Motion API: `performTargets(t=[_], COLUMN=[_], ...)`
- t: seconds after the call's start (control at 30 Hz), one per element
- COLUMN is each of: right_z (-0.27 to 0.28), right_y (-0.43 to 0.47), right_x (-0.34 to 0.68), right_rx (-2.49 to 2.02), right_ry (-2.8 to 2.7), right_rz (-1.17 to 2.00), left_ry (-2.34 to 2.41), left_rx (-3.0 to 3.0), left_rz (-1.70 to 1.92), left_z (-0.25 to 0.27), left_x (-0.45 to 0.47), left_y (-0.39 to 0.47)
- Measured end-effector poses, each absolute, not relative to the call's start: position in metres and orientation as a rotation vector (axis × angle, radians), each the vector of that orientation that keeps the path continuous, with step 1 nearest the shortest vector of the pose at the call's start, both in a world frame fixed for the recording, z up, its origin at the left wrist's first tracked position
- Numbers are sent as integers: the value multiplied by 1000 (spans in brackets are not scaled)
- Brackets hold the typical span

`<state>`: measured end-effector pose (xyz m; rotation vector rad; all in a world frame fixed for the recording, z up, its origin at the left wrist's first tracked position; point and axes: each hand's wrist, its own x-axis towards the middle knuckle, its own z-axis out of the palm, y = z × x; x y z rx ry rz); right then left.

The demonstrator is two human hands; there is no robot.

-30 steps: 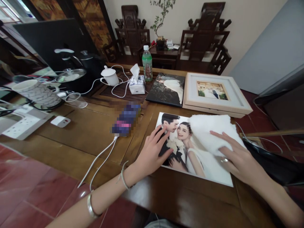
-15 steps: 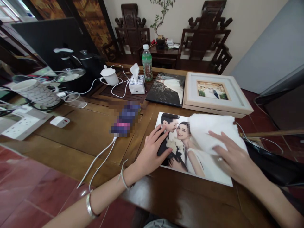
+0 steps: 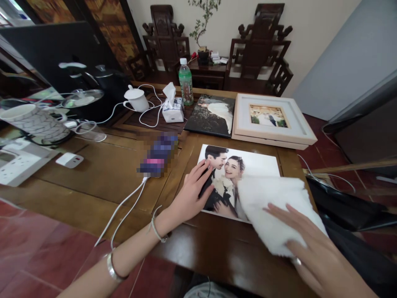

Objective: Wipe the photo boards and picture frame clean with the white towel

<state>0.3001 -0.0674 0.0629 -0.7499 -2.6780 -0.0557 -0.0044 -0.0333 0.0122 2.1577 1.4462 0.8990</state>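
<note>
A wedding photo print (image 3: 223,190) of a couple lies flat near the front edge of the wooden table. My left hand (image 3: 194,192) rests on its left side, fingers outstretched. Over the lower right part of the photo spreads a white cloth (image 3: 276,198), which hides that corner and hangs toward the table's edge. My right hand (image 3: 305,240) lies flat on the cloth with its fingers stretched out; a ring shows on it.
Behind the photo lie a dark photo panel (image 3: 212,116) and a framed picture (image 3: 273,120). A phone (image 3: 158,157) on a white cable lies left. Further back stand a tissue box (image 3: 173,109), a bottle (image 3: 186,85), a lidded cup (image 3: 136,99) and a patterned mug (image 3: 34,122).
My right hand has drawn the white cloth down toward me, uncovering the photo's upper right. My left hand stays on the photo. The whole view has shifted slightly.
</note>
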Motion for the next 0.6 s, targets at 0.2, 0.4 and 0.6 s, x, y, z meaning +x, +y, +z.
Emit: performTargets(t=[0.2,0.4,0.6], right_z=[65,89,80], right_y=[10,74,70], right_x=[304,294,290], right_rx=[-922,-1013,-1067], right_ry=[-2709,-2747,-2715], right_rz=[-124,65,9], left_ry=[1423,1425,1427], left_rx=[2162,2160,2157], left_rz=[901,897,918], left_z=[13,13,12], left_x=[-5,-6,-5], left_y=[-32,-32,-31])
